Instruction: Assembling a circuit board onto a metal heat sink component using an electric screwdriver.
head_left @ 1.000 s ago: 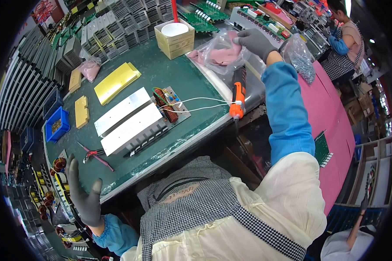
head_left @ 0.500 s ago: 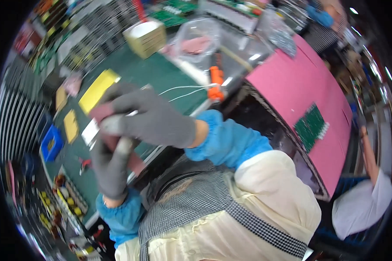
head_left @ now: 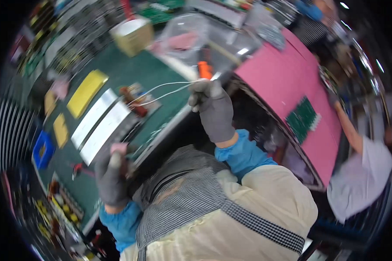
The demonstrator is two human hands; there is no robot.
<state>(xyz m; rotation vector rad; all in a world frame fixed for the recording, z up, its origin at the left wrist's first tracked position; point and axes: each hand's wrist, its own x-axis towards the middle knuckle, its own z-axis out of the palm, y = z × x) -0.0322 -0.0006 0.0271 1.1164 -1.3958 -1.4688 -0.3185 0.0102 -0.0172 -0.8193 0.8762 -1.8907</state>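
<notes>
Gloved hands at the green counter (head_left: 157, 74)

Right hand (head_left: 213, 111) pinches thin, floppy white wires (head_left: 161, 91) near their ends; left hand (head_left: 111, 176) closes on a small pink piece (head_left: 117, 148).

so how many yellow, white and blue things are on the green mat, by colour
yellow pads: 3 (large, small, another small, blurred)
white strips: 2
blue box: 1
total: 6
</notes>
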